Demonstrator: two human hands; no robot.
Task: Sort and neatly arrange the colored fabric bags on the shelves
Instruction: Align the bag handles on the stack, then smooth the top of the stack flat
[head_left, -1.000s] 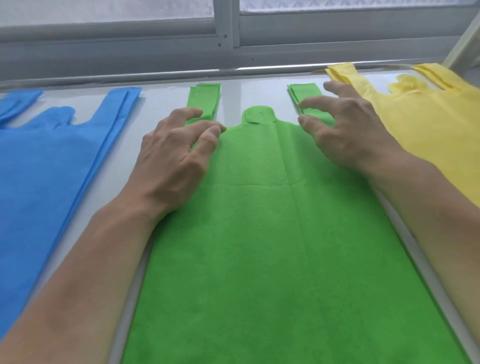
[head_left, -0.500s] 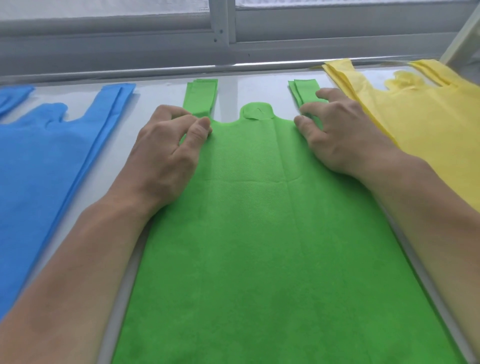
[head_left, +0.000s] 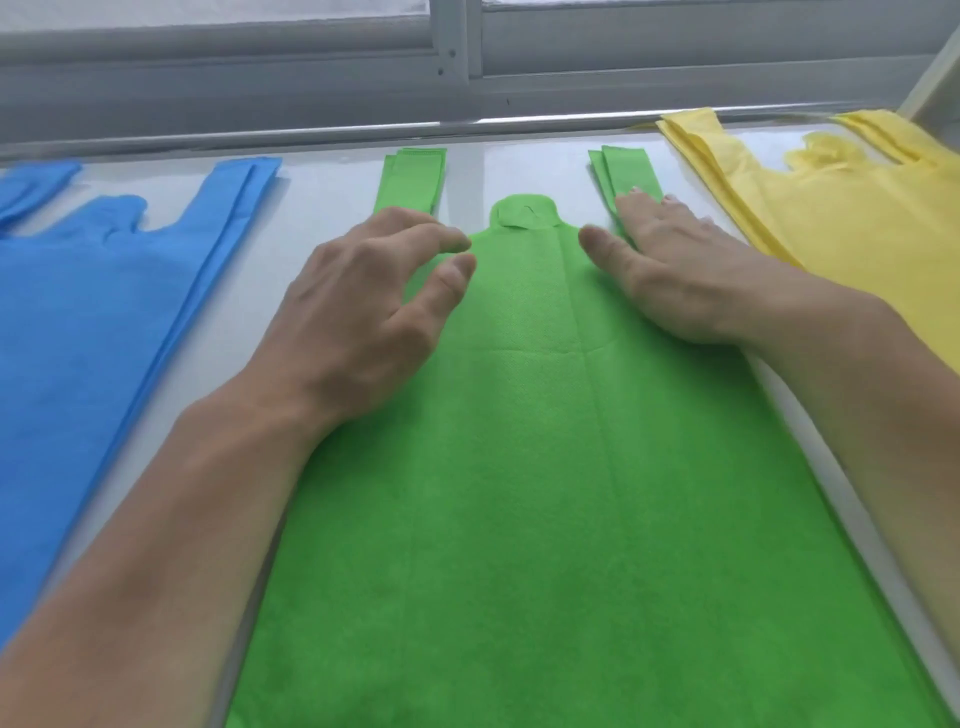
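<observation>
Centrally, a green bag (head_left: 545, 467) is laid flat on the white shelf (head_left: 322, 208), flanked by a blue bag (head_left: 78, 312) at 9 o'clock and a yellow bag (head_left: 852, 218) at 2 o'clock. Its right handle is pressed by the flattened right hand (head_left: 670, 265), while nothing is gripped by the loosely curled left hand (head_left: 363, 306) over the left shoulder.

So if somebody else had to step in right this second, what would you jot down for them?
Left hand: over the green bag near its left handle, fingers loosely curled, holding nothing.
Right hand: flat, fingers straight, pressing the green bag's right handle.
Bags: blue bag on the left, green in the middle, yellow bag on the right, all flat on the white shelf, apart by colour.
Done: colours sorted into three piles.
Left: smooth the green handles; the yellow pile's edges look a little uneven.
</observation>
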